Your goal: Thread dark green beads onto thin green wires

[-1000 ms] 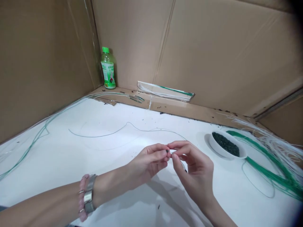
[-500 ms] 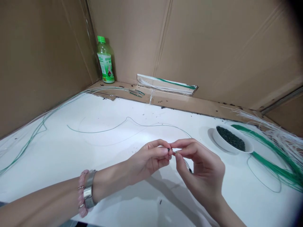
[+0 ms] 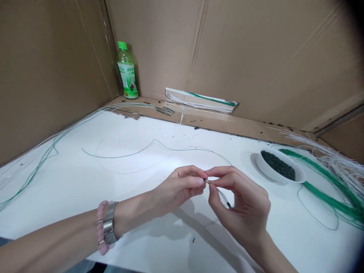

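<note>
Between the thumb and forefinger of my left hand (image 3: 178,191) a small dark piece (image 3: 204,179), like a bead, is pinched. Close against it, my right hand (image 3: 243,197) grips a thin cord (image 3: 223,195) near its tip with thumb and fingers. The fingertips of both hands nearly meet above the white table. Behind the right fingers the cord runs down to a dark piece (image 3: 229,205) threaded on it. A long thin green cord (image 3: 125,156) curves over the table behind my hands; fingers hide where it leads.
To the right stands a white bowl (image 3: 263,169) of small dark-green pieces, beside bundles of green cord (image 3: 327,199) and white cord (image 3: 335,151). A green bottle (image 3: 127,77) stands in the back left corner. Loose cords (image 3: 42,163) lie at left. Cardboard walls (image 3: 241,57) enclose the table.
My right thumb has shifted slightly left and up, closer to the left fingertips. The dark piece between the left fingers shows less. Both hands keep their pinch.
</note>
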`<move>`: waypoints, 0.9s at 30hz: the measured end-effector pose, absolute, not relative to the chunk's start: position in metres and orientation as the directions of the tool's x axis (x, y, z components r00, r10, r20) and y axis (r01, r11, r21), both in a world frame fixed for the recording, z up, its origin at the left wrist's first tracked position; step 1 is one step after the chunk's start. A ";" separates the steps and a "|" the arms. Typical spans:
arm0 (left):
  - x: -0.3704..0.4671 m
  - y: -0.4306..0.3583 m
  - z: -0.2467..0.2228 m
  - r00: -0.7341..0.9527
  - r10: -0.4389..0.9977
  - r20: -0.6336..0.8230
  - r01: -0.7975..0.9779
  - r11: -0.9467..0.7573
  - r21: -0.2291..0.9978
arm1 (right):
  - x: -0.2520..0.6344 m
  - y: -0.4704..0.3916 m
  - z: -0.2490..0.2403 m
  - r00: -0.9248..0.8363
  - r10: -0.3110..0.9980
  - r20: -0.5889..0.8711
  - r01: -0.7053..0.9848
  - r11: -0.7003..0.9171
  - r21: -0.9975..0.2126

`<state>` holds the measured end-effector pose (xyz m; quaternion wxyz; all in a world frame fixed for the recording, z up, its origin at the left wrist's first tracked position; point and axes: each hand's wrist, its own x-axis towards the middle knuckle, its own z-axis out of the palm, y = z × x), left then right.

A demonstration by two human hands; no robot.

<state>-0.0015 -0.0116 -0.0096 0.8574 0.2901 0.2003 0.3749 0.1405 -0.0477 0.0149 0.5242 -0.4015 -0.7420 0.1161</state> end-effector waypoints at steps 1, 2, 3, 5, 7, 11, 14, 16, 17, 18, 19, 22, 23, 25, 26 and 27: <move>-0.002 -0.011 -0.010 0.633 0.764 -0.124 -0.525 0.541 0.657 | 0.141 -0.048 0.015 -0.133 0.717 0.684 0.477 0.652 -0.590; -0.002 -0.011 -0.010 0.626 0.770 -0.123 -0.522 0.531 0.668 | 0.141 -0.048 0.014 -0.140 0.714 0.686 0.477 0.656 -0.586; -0.002 -0.011 -0.010 0.619 0.776 -0.122 -0.519 0.520 0.678 | 0.141 -0.048 0.014 -0.145 0.713 0.686 0.477 0.658 -0.582; -0.002 -0.011 -0.011 0.605 0.787 -0.120 -0.513 0.501 0.697 | 0.141 -0.049 0.014 -0.150 0.711 0.687 0.482 0.659 -0.577; -0.002 -0.010 -0.012 0.597 0.794 -0.114 -0.512 0.486 0.708 | 0.142 -0.049 0.014 -0.150 0.713 0.685 0.489 0.656 -0.576; -0.002 -0.010 -0.013 0.591 0.800 -0.101 -0.514 0.470 0.718 | 0.141 -0.049 0.014 -0.155 0.715 0.681 0.490 0.654 -0.576; -0.002 -0.009 -0.013 0.593 0.801 -0.087 -0.515 0.460 0.723 | 0.141 -0.049 0.015 -0.152 0.711 0.687 0.486 0.659 -0.574; -0.002 -0.009 -0.013 0.596 0.799 -0.081 -0.513 0.456 0.728 | 0.140 -0.049 0.016 -0.148 0.708 0.691 0.485 0.661 -0.573; -0.003 -0.009 -0.013 0.598 0.798 -0.079 -0.510 0.454 0.730 | 0.140 -0.049 0.016 -0.146 0.709 0.690 0.485 0.659 -0.575; -0.003 -0.009 -0.013 0.599 0.797 -0.077 -0.508 0.453 0.733 | 0.140 -0.049 0.016 -0.146 0.711 0.687 0.485 0.657 -0.577; -0.003 -0.009 -0.014 0.599 0.797 -0.076 -0.507 0.451 0.734 | 0.141 -0.049 0.016 -0.148 0.714 0.684 0.486 0.655 -0.579; -0.003 -0.009 -0.014 0.597 0.800 -0.057 -0.514 0.437 0.738 | 0.141 -0.049 0.016 -0.154 0.713 0.684 0.492 0.656 -0.573; -0.003 -0.009 -0.014 0.593 0.804 -0.045 -0.519 0.425 0.741 | 0.141 -0.049 0.016 -0.158 0.710 0.687 0.494 0.659 -0.568; -0.003 -0.009 -0.014 0.579 0.815 -0.018 -0.523 0.388 0.759 | 0.141 -0.048 0.016 -0.165 0.701 0.694 0.502 0.665 -0.552; -0.004 -0.008 -0.014 0.570 0.822 -0.003 -0.518 0.362 0.775 | 0.141 -0.048 0.016 -0.171 0.694 0.699 0.511 0.669 -0.540; -0.004 -0.008 -0.014 0.560 0.829 0.013 -0.511 0.333 0.793 | 0.141 -0.048 0.017 -0.179 0.686 0.705 0.522 0.674 -0.523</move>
